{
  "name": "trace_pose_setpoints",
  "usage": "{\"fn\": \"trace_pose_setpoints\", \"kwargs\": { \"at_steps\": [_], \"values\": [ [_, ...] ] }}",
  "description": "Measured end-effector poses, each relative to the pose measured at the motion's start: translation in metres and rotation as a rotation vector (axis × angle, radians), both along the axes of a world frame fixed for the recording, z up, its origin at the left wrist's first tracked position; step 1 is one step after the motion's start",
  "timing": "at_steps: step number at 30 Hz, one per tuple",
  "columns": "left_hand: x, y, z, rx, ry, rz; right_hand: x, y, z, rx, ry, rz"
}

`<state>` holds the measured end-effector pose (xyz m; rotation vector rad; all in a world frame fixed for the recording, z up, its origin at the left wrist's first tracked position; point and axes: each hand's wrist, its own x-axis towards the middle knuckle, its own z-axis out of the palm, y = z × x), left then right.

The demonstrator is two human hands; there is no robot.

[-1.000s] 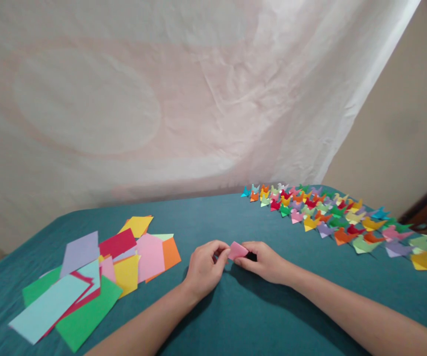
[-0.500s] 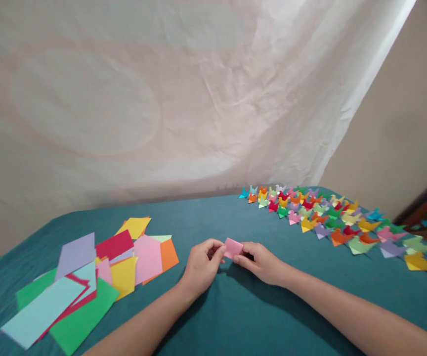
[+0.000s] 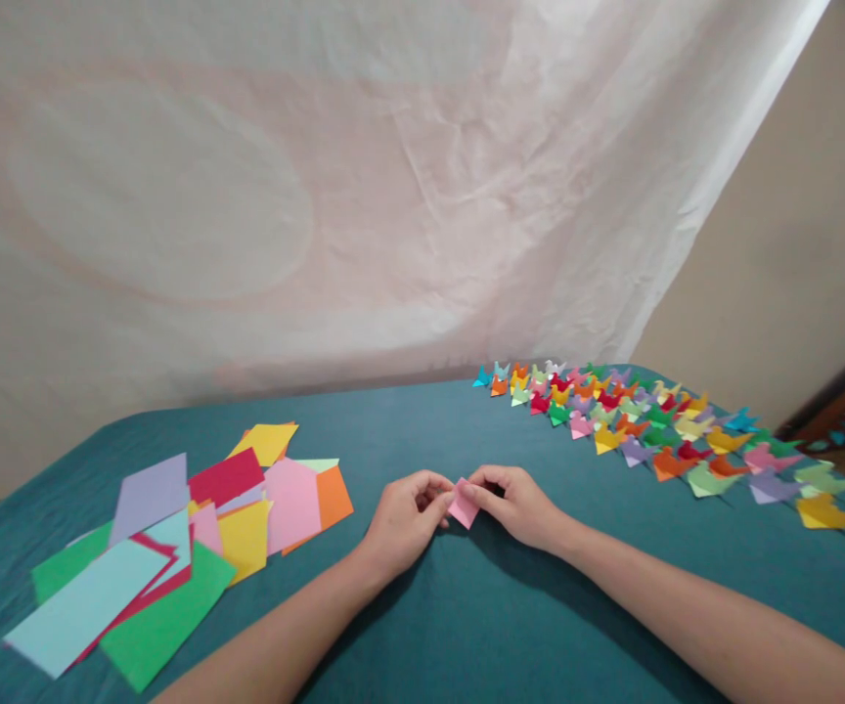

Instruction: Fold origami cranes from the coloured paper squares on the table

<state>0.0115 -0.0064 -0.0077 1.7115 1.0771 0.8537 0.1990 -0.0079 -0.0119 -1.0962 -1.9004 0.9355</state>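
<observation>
Sheets of flat multicoloured paper [image 3: 92, 606], overlapping, are laid toward the left edge of the teal cloth-covered surface [image 3: 393, 430]. Small pink folded paper piece [image 3: 465, 509] is held near mid-surface: left corner pinched by the left hand [image 3: 406, 518], upper right edge by the right hand [image 3: 516, 506]. Ideally, layers are kept matched and creases pressed firmly flat. Folded paper birds [image 3: 692, 428] of many colours are ranked along the right edge.

Sheets [image 3: 169, 538] left, birds [image 3: 676, 462] right (paper [image 3: 464, 508] between)
</observation>
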Motion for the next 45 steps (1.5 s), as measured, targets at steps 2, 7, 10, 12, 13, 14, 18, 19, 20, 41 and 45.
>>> {"fn": "trace_pose_setpoints", "kwargs": {
  "at_steps": [2, 7, 10, 12, 13, 14, 18, 19, 20, 41, 45],
  "values": [
    [0.0, 0.001, 0.0, 0.01, -0.015, 0.023, 0.001, 0.002, -0.002, 0.007, -0.034, 0.005],
    [-0.002, 0.003, -0.002, 0.09, 0.002, 0.016, 0.003, 0.006, -0.007, 0.098, -0.191, -0.025],
    [-0.001, 0.003, -0.003, 0.123, 0.023, -0.003, 0.004, 0.006, -0.008, 0.165, -0.272, -0.035],
    [-0.001, 0.003, -0.003, 0.133, 0.019, -0.008, 0.004, 0.006, -0.007, 0.177, -0.293, -0.029],
    [0.0, 0.003, -0.003, 0.134, 0.012, -0.007, 0.004, 0.006, -0.006, 0.177, -0.297, -0.025],
    [0.0, 0.003, -0.002, 0.133, 0.005, -0.005, 0.004, 0.006, -0.006, 0.174, -0.298, -0.019],
    [0.0, 0.004, -0.001, 0.107, -0.032, 0.0, 0.003, 0.007, -0.006, 0.16, -0.278, 0.0],
    [0.0, 0.004, -0.001, 0.1, -0.041, -0.001, 0.003, 0.007, -0.007, 0.152, -0.264, 0.007],
    [0.0, 0.004, 0.0, 0.096, -0.047, -0.001, 0.004, 0.007, -0.007, 0.139, -0.245, 0.016],
    [-0.004, 0.004, 0.007, -0.087, -0.23, -0.063, 0.006, -0.003, -0.001, 0.266, 0.072, -0.065],
    [-0.003, 0.0, 0.008, 0.025, -0.121, -0.043, 0.006, -0.003, 0.0, 0.235, 0.074, -0.079]
  ]
}}
